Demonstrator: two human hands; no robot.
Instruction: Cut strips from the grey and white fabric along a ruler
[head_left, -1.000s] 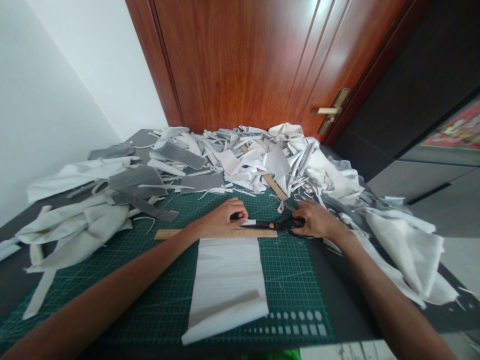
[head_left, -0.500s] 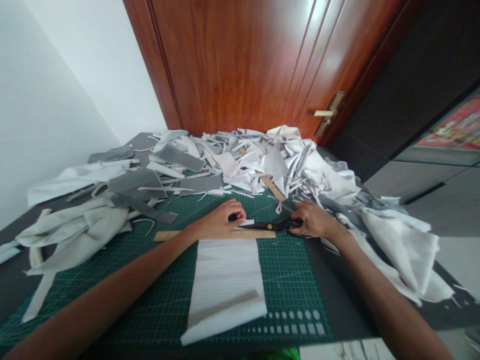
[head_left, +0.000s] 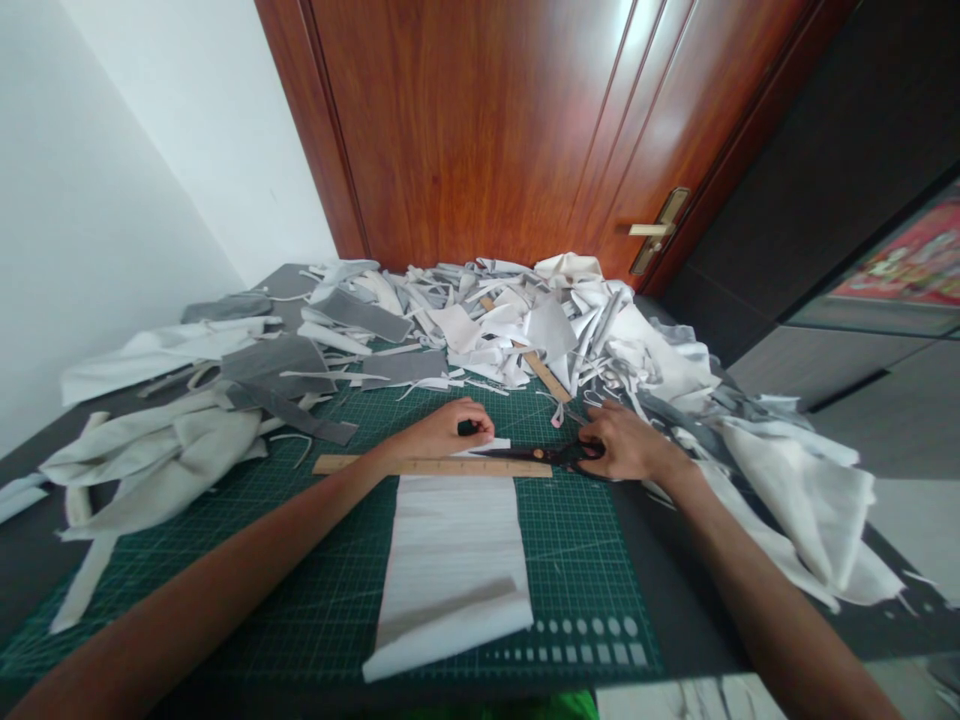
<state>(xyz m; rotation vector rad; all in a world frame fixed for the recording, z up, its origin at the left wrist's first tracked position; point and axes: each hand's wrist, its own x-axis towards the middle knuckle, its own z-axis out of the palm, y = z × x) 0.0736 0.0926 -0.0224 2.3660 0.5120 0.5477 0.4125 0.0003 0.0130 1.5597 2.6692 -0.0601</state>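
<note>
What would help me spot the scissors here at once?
On the green cutting mat, find the wooden ruler lying just beyond the white fabric strip. The dark scissors lie along that ruler, blades pointing toward the left hand, black handles at the right hand, hard metal among soft fabric scraps.

Nothing legible. Wooden ruler (head_left: pixel 431 466), centre: tick marks only, any digits too small to read. Green cutting mat (head_left: pixel 592 560): grid and printed shapes at lower right, no readable text. Colourful print (head_left: pixel 900 255), right edge: too blurred.

two rulers (head_left: pixel 435 466), one scissors (head_left: pixel 525 454), two hands (head_left: pixel 442 432)
</note>
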